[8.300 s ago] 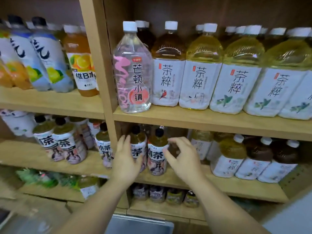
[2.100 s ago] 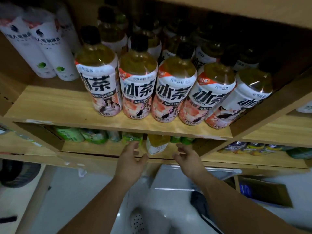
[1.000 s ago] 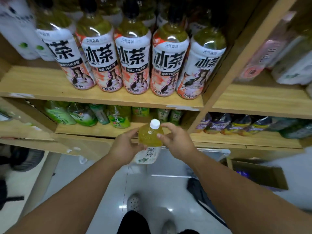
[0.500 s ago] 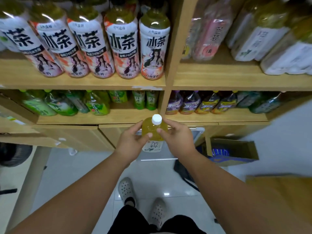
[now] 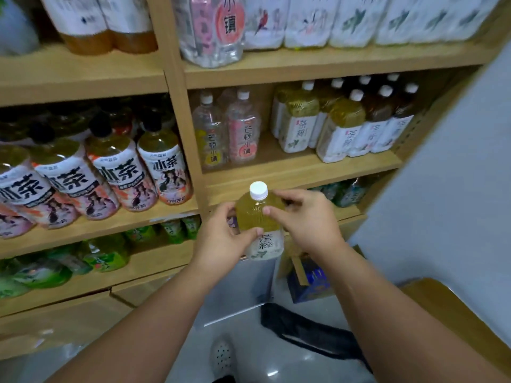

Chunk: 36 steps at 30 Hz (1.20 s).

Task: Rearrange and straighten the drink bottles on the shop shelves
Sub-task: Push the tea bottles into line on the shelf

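A small yellow-green tea bottle (image 5: pixel 258 219) with a white cap and white label is upright in front of the shelves, held between both hands. My left hand (image 5: pixel 221 240) grips its left side and my right hand (image 5: pixel 307 219) grips its shoulder from the right. Matching white-capped tea bottles (image 5: pixel 343 128) stand on the middle right shelf (image 5: pixel 276 174), just above and beyond the held bottle. Two clear pink-labelled water bottles (image 5: pixel 229 134) stand at that shelf's left end.
Black-capped iced tea bottles (image 5: pixel 116 167) fill the middle left shelf. Green bottles (image 5: pixel 105 254) lie on the lower left shelf. Large bottles (image 5: pixel 331 20) line the top shelf. A cardboard box (image 5: pixel 307 275) and a black bag (image 5: pixel 312 333) sit on the floor below.
I took the small tea bottle off the low shelf with both hands and raised it. The view has swung up and right, so the middle right shelf now lies straight ahead.
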{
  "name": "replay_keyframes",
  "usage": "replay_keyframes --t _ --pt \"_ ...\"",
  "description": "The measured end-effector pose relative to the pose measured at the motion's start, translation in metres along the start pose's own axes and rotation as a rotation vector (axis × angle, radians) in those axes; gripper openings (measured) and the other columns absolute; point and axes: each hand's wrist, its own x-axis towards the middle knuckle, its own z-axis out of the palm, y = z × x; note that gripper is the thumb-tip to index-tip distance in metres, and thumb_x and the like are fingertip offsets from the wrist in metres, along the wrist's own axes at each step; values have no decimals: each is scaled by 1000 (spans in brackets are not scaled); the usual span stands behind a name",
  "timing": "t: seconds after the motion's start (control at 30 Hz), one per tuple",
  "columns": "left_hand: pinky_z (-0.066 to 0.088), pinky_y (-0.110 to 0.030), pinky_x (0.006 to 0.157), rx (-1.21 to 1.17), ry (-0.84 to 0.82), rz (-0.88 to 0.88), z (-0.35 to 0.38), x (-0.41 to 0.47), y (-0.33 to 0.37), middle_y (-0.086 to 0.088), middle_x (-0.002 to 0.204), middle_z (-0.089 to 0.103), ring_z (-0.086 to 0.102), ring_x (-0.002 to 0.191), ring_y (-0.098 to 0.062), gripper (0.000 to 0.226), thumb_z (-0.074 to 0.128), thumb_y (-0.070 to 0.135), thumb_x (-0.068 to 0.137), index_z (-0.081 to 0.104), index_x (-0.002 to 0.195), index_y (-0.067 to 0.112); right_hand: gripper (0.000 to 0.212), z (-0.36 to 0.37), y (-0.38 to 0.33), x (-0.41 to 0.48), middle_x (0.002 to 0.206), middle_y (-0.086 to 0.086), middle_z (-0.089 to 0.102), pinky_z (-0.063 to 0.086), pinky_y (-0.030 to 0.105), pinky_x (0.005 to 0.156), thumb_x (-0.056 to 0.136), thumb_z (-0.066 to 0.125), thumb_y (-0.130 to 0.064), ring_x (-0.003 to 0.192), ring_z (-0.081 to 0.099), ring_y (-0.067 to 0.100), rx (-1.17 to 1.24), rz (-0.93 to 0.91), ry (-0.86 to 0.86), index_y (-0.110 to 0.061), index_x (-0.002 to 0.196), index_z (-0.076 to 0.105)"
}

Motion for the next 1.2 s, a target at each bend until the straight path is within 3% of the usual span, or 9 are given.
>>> replay_keyframes --t 0.17,0.27,0.43,0.53,0.67,0.83,0.9,1.0,1.2 --pt "49 -20 53 61 -36 65 9 53 37 19 92 75 67 55 3 57 92 33 72 57 116 40 45 -31 -11 37 76 2 75 61 47 80 76 89 -39 70 70 20 59 19 75 -29 118 77" --pt "51 -24 52 91 -59 133 16 83 51 26 98 73 69 58 2 55 91 38 71 57 113 44 43 -43 -17 58 74 3 74 61 48 79 77 89 -37 72 71 24 56 18 134 -29 117 77" --pt "62 -40 66 134 -95 220 32 125 61 15 109 72 70 62 -3 57 91 38 71 56 115 43 44 -53 -14 83 85 2 75 61 44 82 79 88 -35 81 72 22 78 42 202 -30 121 75" --pt "63 -39 72 165 -108 239 45 141 60 13 114 71 72 70 -3 58 91 37 72 53 116 45 50 -54 -3 97 97 -4 77 61 43 88 78 89 -27 91 73 14 112 69 186 -28 125 73" --pt "61 -45 83 199 -119 207 60 151 48 11 121 67 72 92 -14 59 89 37 75 55 123 41 52 -51 22 115 98 -11 75 60 41 90 78 90 -26 94 73 11 86 87 141 -29 126 73" --pt "56 -37 85 298 -16 182 81 163 54 17 116 61 67 94 -13 62 86 46 74 59 128 30 52 -60 49 143 109 -7 78 61 32 89 81 87 -23 98 72 2 92 32 103 -30 130 70" --pt "57 -40 89 306 -16 145 89 168 60 13 122 60 68 100 -15 68 89 42 72 57 130 28 56 -67 58 153 116 -6 76 60 28 92 81 86 -17 102 71 1 110 -4 56 -29 133 68" --pt "55 -44 96 384 -20 123 103 174 65 4 134 54 62 112 -19 87 91 41 71 49 145 25 59 -75 72 166 109 -22 72 58 18 90 81 86 -12 96 69 -10 123 -54 2 -30 134 67" --pt "54 -43 94 419 63 116 133 181 76 4 123 54 63 107 -22 78 89 39 74 51 141 25 61 -95 93 194 114 -11 76 61 31 90 85 83 -16 94 71 -2 105 -134 -69 -37 138 63"
